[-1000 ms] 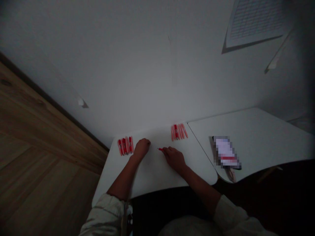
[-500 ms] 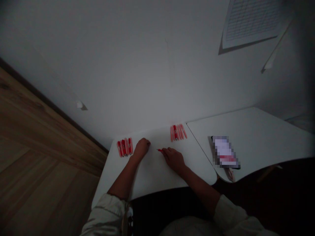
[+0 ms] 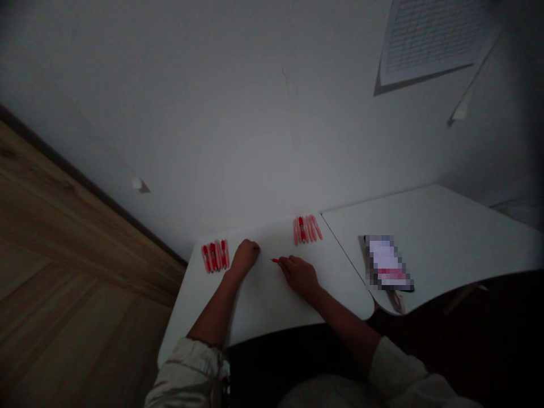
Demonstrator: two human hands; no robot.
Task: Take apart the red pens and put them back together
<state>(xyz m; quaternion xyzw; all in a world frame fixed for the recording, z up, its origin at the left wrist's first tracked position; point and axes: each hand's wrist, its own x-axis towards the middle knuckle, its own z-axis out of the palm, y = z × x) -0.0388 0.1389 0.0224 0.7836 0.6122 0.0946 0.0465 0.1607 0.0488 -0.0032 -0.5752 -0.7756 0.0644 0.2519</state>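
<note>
1. The left sleeve (image 3: 185,374) is pale, cream-toned cloth, heavily creased, and ends partway up the forearm.
2. The right sleeve (image 3: 397,374) is the same pale, wrinkled fabric, with a soft, loose cuff.
3. The shirt front (image 3: 323,398) shows that pale tone too.
4. A narrow strip (image 3: 221,377) hangs beside the left sleeve, too dim to identify.
5. The left hand (image 3: 245,256) and right hand (image 3: 300,276) are bare.

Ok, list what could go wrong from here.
The right hand pinches a thin red-tipped item with little of it showing, so it might slip and roll across the white table. The left hand rests close to the left row of red pens and could knock them out of line.
</note>
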